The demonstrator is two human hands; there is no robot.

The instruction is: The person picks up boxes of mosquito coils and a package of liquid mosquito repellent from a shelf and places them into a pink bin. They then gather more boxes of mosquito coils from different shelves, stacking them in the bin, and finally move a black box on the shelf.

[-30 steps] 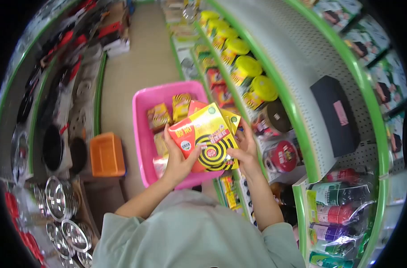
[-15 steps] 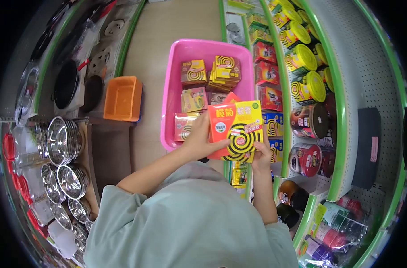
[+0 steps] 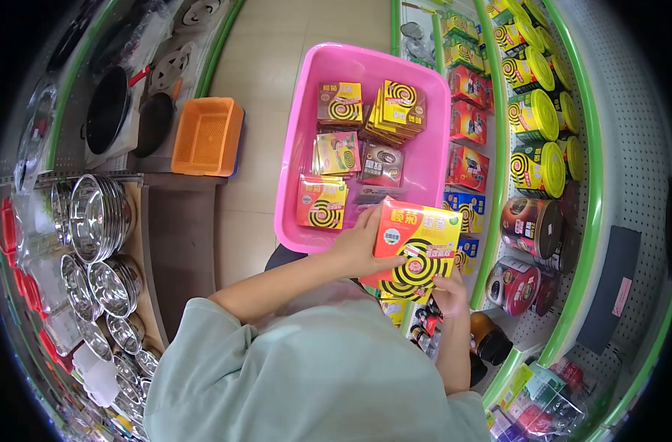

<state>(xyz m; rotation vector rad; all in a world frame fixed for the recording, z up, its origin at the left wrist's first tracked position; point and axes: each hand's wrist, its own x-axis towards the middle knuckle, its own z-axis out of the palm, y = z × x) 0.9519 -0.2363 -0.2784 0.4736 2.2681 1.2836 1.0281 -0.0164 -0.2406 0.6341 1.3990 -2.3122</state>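
Both my hands hold a red and yellow mosquito coil box [image 3: 417,247] printed with a black spiral, its front face turned up towards me. My left hand [image 3: 357,247] grips its left side, thumb lying across the front. At the lower right corner my right hand [image 3: 451,292] pinches the edge. Just beyond the box stands a pink tub [image 3: 293,166]. Inside it lie several piles of flat coil boxes, among them a yellow pile [image 3: 400,103], a brown and yellow pile [image 3: 340,103], a dark box [image 3: 382,163] and a red and yellow box [image 3: 322,202].
On the right shelves are yellow-lidded tins [image 3: 533,114], red boxes [image 3: 467,166] and blue boxes [image 3: 469,210]. An orange basket [image 3: 207,136] stands left of the tub. Steel bowls [image 3: 100,217] and black pans [image 3: 107,110] fill the left shelves.
The view has shifted, so the tub sits further right in it. The held box is lower and further right, and more of the red and yellow box inside the tub shows.
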